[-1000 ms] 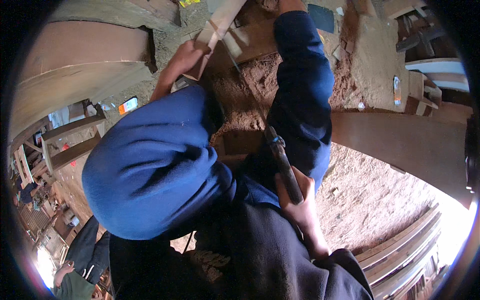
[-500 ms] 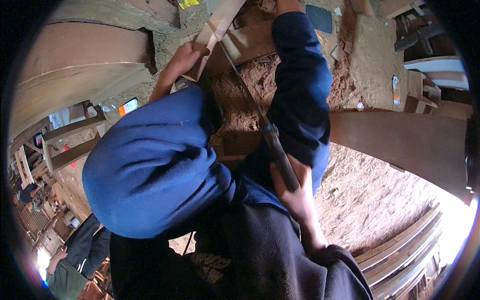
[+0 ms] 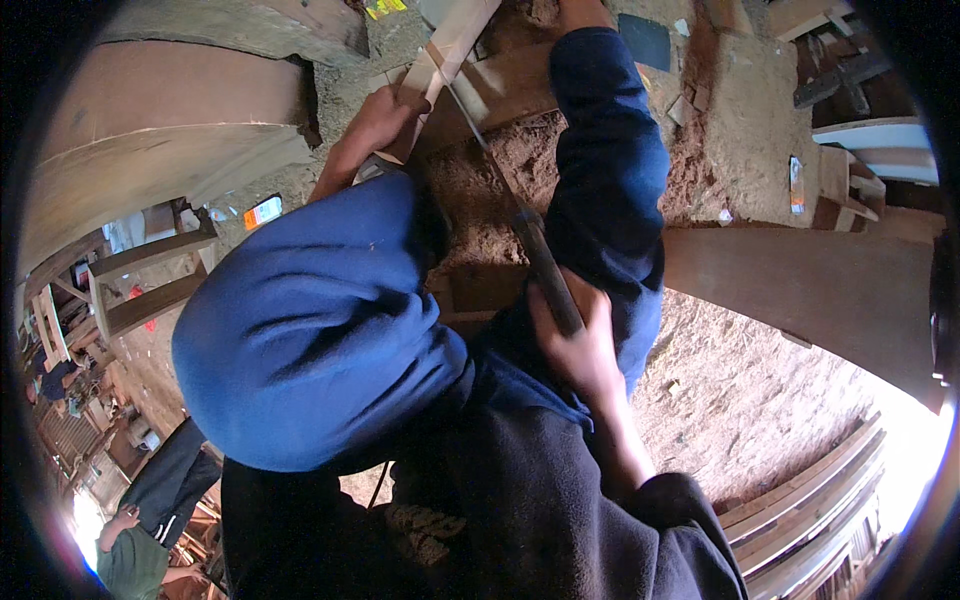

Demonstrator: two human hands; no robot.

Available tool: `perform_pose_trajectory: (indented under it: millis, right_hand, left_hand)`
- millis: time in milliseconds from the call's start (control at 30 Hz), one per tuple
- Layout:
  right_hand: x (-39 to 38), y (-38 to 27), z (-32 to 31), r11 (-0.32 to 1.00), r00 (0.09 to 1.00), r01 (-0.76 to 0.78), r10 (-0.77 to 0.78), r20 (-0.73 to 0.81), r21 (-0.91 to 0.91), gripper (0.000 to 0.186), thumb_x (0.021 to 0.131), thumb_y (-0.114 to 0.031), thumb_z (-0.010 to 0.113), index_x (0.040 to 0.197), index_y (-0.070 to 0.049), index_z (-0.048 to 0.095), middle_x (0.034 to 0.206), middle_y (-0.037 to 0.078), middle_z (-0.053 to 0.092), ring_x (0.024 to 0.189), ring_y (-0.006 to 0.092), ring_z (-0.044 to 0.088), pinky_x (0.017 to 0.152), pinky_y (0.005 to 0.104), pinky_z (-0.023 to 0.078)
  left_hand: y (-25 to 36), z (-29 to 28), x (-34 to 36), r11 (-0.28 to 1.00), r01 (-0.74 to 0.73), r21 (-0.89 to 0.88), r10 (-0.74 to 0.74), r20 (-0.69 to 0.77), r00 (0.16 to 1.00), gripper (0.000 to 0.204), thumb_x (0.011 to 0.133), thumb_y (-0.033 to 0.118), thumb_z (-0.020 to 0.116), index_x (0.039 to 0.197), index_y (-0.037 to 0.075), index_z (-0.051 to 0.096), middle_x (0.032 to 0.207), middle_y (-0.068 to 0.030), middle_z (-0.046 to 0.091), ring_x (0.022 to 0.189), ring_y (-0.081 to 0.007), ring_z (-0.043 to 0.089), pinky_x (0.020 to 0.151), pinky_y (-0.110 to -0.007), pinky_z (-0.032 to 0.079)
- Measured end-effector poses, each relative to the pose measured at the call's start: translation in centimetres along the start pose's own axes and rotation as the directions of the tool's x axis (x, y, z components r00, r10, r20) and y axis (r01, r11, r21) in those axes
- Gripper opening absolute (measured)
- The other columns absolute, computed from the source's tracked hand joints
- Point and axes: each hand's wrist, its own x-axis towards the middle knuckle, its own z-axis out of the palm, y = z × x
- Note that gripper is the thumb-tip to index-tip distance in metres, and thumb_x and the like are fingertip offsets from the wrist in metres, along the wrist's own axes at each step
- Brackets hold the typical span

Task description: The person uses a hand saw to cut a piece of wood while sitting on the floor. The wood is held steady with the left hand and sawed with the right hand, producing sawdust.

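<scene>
My left hand (image 3: 385,125) is closed around a pale wooden piece (image 3: 460,25) at the top middle, near a darker board (image 3: 515,80). A long, thin saw blade (image 3: 485,145) crosses the pale piece and runs diagonally back toward me. My right hand (image 3: 570,340) grips the saw's dark, elongated handle (image 3: 545,262), which is blurred by motion, low between my blue-trousered legs (image 3: 300,300). My bare foot (image 3: 580,12) shows at the top, beside the wood; most of it is cut off or hidden.
Large timber pieces (image 3: 170,100) lie at upper left, a wide board (image 3: 790,300) at right, stacked planks (image 3: 800,500) at lower right. A dark flat piece (image 3: 645,40) and small packages (image 3: 262,212) lie on the dusty ground. Another person (image 3: 145,530) is at lower left.
My right hand and the saw handle have moved forward, up the picture, along the blade's line. My left hand stays on the wood. The other person's hand and arm have shifted slightly.
</scene>
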Motion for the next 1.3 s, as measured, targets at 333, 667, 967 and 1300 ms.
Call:
perform_pose_trajectory:
  millis: [333, 667, 967, 1300]
  right_hand:
    - [-4.9, -1.7, -3.2, 0.981, 0.979, -0.186, 0.190, 0.072, -0.061, 0.008, 0.086, -0.005, 0.061, 0.087, 0.003, 0.061, 0.065, 0.017, 0.060, 0.062, 0.0129, 0.059, 0.058, 0.0343, 0.048]
    - [-5.4, -0.6, -2.2, 0.983, 0.986, -0.167, 0.166, 0.013, 0.071, 0.011, 0.091, -0.008, 0.061, 0.086, 0.001, 0.059, 0.062, 0.000, 0.049, 0.062, 0.0051, 0.041, 0.054, 0.0258, 0.037]
    - [-0.2, 0.3, -0.1, 0.999, 0.999, -0.032, 0.032, 0.003, 0.043, 0.012, 0.090, -0.008, 0.063, 0.083, 0.002, 0.058, 0.062, 0.002, 0.051, 0.061, 0.0059, 0.044, 0.054, 0.0268, 0.038]
    - [-1.2, 0.9, -0.2, 0.997, 0.996, -0.070, 0.068, 0.059, 0.034, 0.010, 0.089, -0.007, 0.060, 0.092, 0.003, 0.062, 0.069, 0.014, 0.057, 0.064, 0.0122, 0.053, 0.060, 0.0314, 0.044]
  left_hand:
    - [0.3, -0.2, 0.3, 0.995, -0.105, 0.003, 0.105, -0.030, 0.994, 0.057, 0.080, 0.036, 0.067, 0.128, 0.005, 0.057, 0.100, -0.0223, 0.070, 0.094, -0.0362, 0.068, 0.084, -0.042, 0.051]
    - [-1.3, -0.3, 0.4, 0.993, -0.118, 0.010, 0.118, -0.022, 0.993, 0.032, 0.086, 0.029, 0.058, 0.103, 0.004, 0.068, 0.097, -0.0155, 0.070, 0.090, -0.0256, 0.066, 0.082, -0.037, 0.050]
    - [-1.3, -0.1, 0.7, 0.994, -0.094, -0.055, 0.094, -0.005, 0.996, 0.033, 0.085, 0.029, 0.062, 0.103, 0.002, 0.068, 0.088, -0.0133, 0.070, 0.081, -0.0238, 0.066, 0.077, -0.038, 0.051]
    - [-0.3, -0.3, 0.3, 0.998, -0.054, -0.026, 0.055, 0.038, 0.998, 0.041, 0.081, 0.032, 0.064, 0.113, 0.007, 0.067, 0.097, -0.0192, 0.071, 0.090, -0.0329, 0.069, 0.082, -0.041, 0.051]
